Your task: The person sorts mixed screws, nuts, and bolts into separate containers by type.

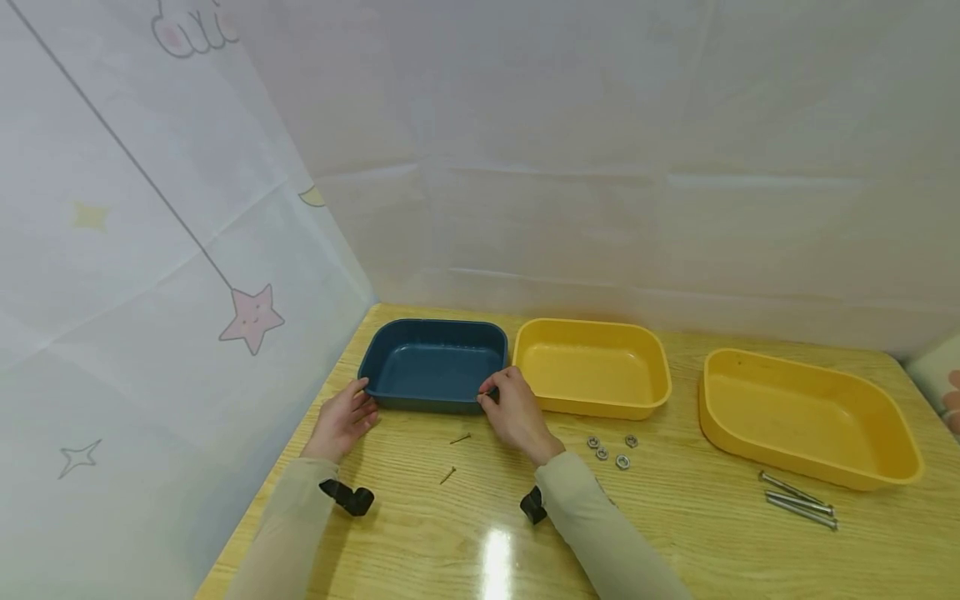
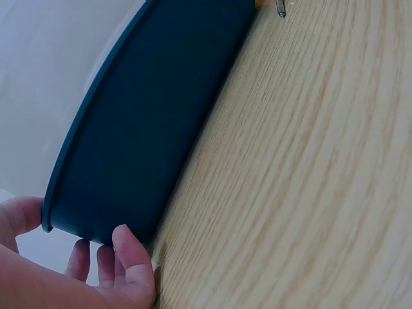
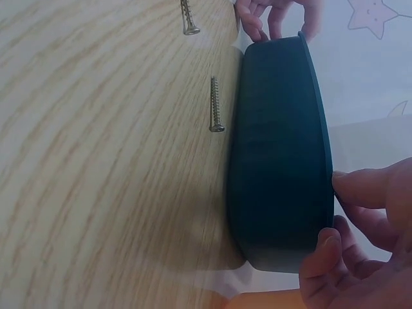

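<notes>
Pale sleeves (image 1: pixel 288 521) extend over the tabletop (image 1: pixel 405 533) to the blue tray (image 1: pixel 431 404) at its far left. The left hand (image 1: pixel 345 423) pinches the tray's left end in its grip; the right hand (image 1: pixel 517 412) pinches the right end. 2 screws (image 3: pixel 216 106) lie before it, 4 nuts (image 1: pixel 622 462) before the neighbouring yellow tray (image 1: pixel 600 407), bolts (image 1: pixel 801 511) near another yellow tray (image 1: pixel 810 463).

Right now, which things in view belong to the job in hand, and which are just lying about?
In the job, judging by the hands:
- blue tray, held at its left end by the left hand and near its right corner by the right hand

Lying about, untouched:
- two small screws
- four nuts
- long bolts
- middle yellow tray
- right yellow tray
</notes>
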The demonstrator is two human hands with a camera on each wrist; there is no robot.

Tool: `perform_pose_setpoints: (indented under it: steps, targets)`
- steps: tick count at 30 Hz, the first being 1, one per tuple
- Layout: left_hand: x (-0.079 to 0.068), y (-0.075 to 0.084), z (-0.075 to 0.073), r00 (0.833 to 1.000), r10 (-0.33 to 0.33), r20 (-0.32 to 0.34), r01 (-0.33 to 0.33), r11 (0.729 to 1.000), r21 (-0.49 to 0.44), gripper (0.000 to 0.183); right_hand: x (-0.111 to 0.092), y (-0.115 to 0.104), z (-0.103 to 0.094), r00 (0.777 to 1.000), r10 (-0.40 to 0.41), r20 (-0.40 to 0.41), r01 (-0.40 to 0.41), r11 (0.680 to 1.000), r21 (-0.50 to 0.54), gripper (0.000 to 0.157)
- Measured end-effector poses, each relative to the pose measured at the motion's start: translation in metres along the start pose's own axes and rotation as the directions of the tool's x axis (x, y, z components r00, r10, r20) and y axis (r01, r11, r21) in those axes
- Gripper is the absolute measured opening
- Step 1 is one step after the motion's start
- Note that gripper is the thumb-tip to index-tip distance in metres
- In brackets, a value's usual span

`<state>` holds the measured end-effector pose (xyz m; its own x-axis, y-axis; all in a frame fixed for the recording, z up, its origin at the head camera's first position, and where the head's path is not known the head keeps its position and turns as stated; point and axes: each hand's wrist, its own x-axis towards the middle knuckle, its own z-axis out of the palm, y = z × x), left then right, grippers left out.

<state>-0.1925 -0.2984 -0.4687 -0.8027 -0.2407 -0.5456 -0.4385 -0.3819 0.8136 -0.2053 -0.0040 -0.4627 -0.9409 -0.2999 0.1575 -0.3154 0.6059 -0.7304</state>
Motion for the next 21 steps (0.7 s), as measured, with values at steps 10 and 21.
perform_pose_setpoints:
  steps: [10, 21]
  targets:
    - [0.001, -0.001, 0.000, 1.000, 0.007, 0.014, -0.007, 1.000, 0.001, 0.044, 0.001, 0.001, -0.003, 1.000, -0.001, -0.008, 0.001, 1.000, 0.022, 0.016]
    - [0.008, -0.004, -0.003, 1.000, -0.001, 0.008, 0.002, 1.000, -0.016, 0.044, -0.001, 0.000, -0.012, 0.999, 0.005, -0.048, -0.003, 0.999, 0.039, 0.012]
